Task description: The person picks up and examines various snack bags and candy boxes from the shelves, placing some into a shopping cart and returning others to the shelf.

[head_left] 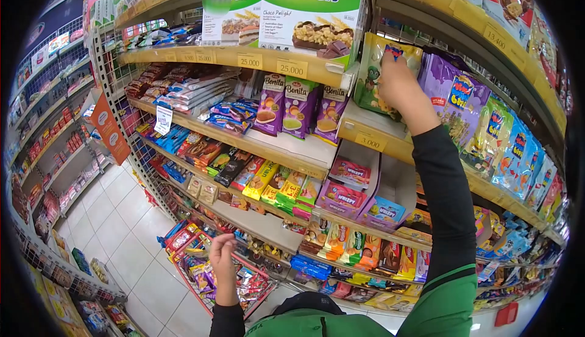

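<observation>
My right hand (399, 81) reaches up to the shelf at the upper right, its fingers closed on the top of a green and yellow snack bag (369, 81). The bag stands upright at the left end of that shelf, beside purple bags (439, 84). Low in the view, my left hand (223, 264) is raised with its fingers curled together; what it holds, if anything, cannot be made out. Around and behind it is a red-rimmed basket (262, 297) with several colourful packets inside.
Fitbar boxes (311, 17) stand on the upper shelf, with Bonita packs (298, 108) below. A yellow shelf edge (390, 145) runs under the bags. An orange carton (108, 128) juts out at the left, above the tiled floor (140, 245).
</observation>
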A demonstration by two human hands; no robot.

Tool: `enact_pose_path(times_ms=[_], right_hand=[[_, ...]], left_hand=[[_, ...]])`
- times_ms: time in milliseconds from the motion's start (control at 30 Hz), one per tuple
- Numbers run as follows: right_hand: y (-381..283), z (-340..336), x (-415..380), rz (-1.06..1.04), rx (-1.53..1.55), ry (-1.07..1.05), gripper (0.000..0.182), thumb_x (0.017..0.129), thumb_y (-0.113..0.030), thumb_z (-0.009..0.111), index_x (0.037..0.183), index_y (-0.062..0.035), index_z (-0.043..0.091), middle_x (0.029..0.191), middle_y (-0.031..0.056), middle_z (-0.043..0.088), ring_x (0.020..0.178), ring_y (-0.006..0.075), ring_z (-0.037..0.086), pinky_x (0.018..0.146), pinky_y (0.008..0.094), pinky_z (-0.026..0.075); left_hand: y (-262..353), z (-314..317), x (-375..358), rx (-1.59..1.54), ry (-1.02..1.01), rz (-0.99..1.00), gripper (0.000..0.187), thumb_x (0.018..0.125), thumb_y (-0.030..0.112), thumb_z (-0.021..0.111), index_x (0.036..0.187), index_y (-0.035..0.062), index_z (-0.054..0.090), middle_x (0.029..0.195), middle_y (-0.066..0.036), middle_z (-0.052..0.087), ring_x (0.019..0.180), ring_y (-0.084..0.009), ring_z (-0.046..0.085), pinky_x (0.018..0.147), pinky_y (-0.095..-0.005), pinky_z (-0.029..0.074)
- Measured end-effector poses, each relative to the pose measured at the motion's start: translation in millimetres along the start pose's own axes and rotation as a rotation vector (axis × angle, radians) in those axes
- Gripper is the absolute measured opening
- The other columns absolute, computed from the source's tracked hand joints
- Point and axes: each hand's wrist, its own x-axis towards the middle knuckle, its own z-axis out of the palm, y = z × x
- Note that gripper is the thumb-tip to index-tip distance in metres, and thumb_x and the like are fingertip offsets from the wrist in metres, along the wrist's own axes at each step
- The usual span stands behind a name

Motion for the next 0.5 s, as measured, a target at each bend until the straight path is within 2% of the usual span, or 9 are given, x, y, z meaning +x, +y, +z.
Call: enact_pose_path(times_ms=[100,333,433,500], right_hand=[[1.2,-3.7,-1.2,-0.03,-0.011,-0.007,0.045,0.062,-0.003,0.06,0.099,0.0074,0.036,0.093,0.0295,0.044,0.083,0.041,0.05,0.071,0.0396,0.044],[-4.7,-7.3,-8.4,-0.056,0.013,0.024,0.04,0.063,-0.003,0.059,0.095,0.0062,0.039,0.09,0.029,0.046,0.083,0.04,0.05,0.07,0.0411,0.043],[-8.5,-12.0,-18.4,-0.211,0.039,0.161,0.035,0.063,-0.003,0.059,0.092,0.0037,0.042,0.085,0.0243,0.049,0.08,0.0363,0.052,0.066,0.0399,0.043],[-15.7,-18.4,-35.2,-0.381,0.122,0.265,0.029,0.064,-0.001,0.058,0.09,0.0009,0.045,0.078,0.0167,0.051,0.071,0.0282,0.053,0.059,0.0337,0.042]], left_hand=[[1.1,-10.4,5.3,0.026,0.083,0.013,0.012,0.079,0.004,0.043,0.086,0.0004,0.052,0.073,-0.002,0.051,0.066,-0.007,0.046,0.061,-0.0189,0.037],[-3.8,-22.9,11.5,0.083,0.102,0.037,0.013,0.078,0.006,0.043,0.086,0.0011,0.053,0.073,-0.001,0.051,0.066,-0.0072,0.046,0.061,-0.0186,0.036],[-1.9,-35.3,16.5,0.23,0.154,0.058,0.013,0.077,0.005,0.044,0.086,-0.0009,0.053,0.074,-0.004,0.052,0.068,-0.0096,0.047,0.062,-0.0201,0.037],[-0.5,-50.6,24.9,0.38,0.228,0.163,0.014,0.077,0.006,0.044,0.085,-0.0003,0.053,0.075,-0.004,0.053,0.068,-0.0098,0.048,0.062,-0.0201,0.038]])
